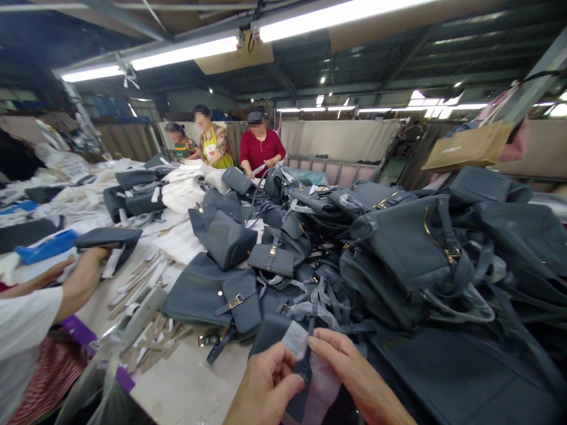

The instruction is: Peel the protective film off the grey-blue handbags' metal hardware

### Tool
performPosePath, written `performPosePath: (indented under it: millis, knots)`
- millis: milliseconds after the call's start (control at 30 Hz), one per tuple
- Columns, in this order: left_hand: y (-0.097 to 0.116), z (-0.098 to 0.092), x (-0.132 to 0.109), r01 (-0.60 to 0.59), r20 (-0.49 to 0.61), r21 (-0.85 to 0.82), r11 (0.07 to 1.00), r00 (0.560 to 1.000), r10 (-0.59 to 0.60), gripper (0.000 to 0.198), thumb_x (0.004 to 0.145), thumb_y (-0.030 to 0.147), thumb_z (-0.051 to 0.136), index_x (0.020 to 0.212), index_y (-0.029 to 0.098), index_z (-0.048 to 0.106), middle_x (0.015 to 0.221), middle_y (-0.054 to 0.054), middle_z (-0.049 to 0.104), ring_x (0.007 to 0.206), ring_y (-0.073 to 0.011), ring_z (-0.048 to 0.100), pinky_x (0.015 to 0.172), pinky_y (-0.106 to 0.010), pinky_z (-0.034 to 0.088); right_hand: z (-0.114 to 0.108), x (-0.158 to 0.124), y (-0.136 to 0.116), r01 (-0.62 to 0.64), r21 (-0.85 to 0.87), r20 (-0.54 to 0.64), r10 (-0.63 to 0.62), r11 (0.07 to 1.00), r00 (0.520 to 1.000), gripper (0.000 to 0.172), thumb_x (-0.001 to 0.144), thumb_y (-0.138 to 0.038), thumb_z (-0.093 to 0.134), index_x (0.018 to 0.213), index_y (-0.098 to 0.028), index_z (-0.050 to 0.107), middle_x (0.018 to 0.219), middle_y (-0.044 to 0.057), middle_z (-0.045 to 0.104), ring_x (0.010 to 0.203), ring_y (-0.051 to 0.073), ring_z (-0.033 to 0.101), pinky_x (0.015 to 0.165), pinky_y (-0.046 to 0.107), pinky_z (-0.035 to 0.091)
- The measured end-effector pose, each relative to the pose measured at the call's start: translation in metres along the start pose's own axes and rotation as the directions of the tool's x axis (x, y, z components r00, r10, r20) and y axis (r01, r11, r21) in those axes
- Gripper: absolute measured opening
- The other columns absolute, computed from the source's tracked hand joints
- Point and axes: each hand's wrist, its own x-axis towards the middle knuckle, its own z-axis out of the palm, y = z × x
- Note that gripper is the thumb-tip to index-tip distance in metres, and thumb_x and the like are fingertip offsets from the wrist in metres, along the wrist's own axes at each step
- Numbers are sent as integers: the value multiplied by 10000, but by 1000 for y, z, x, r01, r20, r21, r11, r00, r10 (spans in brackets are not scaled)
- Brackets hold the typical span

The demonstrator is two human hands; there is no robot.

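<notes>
My left hand (266, 383) and my right hand (349, 372) meet at the bottom middle, both pinched on a dark grey bag piece (277, 330) with a pale paper-like liner (319, 389) and a dark strap end between the fingertips. The piece lies at the near edge of a big heap of grey leather bags (398, 260). A flat grey bag with a gold buckle (221, 295) lies just left of my hands.
A co-worker's arm (80, 277) at the left holds a flat grey piece (108, 237). Paper strips (146, 283) litter the table (186, 383). Three people (259, 147) work at the far end beside white stacks (183, 186). A blue tray (46, 247) sits at left.
</notes>
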Motion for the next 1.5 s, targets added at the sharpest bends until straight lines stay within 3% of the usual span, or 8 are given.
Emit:
performPosePath:
  millis: [133,267,400,567,700,933,1200,1500]
  knots:
    - [4,-4,-7,-57,-79,194,979,994,74,69,692,176,592,755,179,565,636,37,489,602,-140,462,567,-252,318,7,0,-9,-18,80,86,11,997,996,310,702,-449,708,673,-168,580,599,-42,542,561,110,447,549,227,344]
    - [12,-14,-12,-143,-245,236,961,948,201,229,768,261,604,981,184,574,903,-31,578,768,-174,539,708,-270,409,10,-3,-16,-53,187,146,26,981,989,292,698,-424,738,712,-157,622,634,-28,605,565,103,488,571,218,369]
    - [13,-18,-10,-101,-92,77,992,990,108,215,854,350,533,982,178,542,789,-7,609,723,-157,559,656,-249,403,8,-4,-16,-81,245,144,46,966,989,292,701,-416,756,736,-157,626,646,-26,629,567,99,512,579,216,392]
    - [2,-14,-3,89,74,-195,977,994,-76,365,694,467,711,783,168,521,557,65,504,495,-81,409,479,-204,243,5,-5,-14,-91,242,137,58,966,989,324,681,-427,774,724,-153,608,618,-40,606,531,82,492,540,205,380]
    - [-1,-9,-1,174,137,-470,865,983,-124,515,605,432,795,921,175,479,696,-9,664,579,-143,585,528,-214,399,5,-5,-14,-117,240,144,83,964,986,358,652,-443,795,729,-150,605,604,-40,611,505,79,486,515,204,367]
    - [-1,8,-6,140,18,-436,889,989,-147,440,571,188,712,933,189,463,633,34,666,511,-120,549,480,-211,441,6,-11,-15,-60,232,106,36,971,994,335,643,-416,806,762,-146,648,668,-20,687,578,98,560,576,213,419]
    - [-6,6,-7,135,31,-456,879,990,-136,398,580,157,689,911,186,470,641,39,672,507,-112,550,492,-204,427,1,-9,-13,-60,197,3,61,979,998,433,589,-443,821,864,-155,650,553,-49,669,446,74,502,464,188,338]
    - [-7,6,-13,119,25,-498,859,992,-123,369,620,179,720,926,177,514,715,8,705,601,-135,610,597,-235,466,7,-10,-12,-34,154,-27,39,987,999,482,622,-500,766,980,-185,688,631,-5,711,591,191,644,561,279,463]
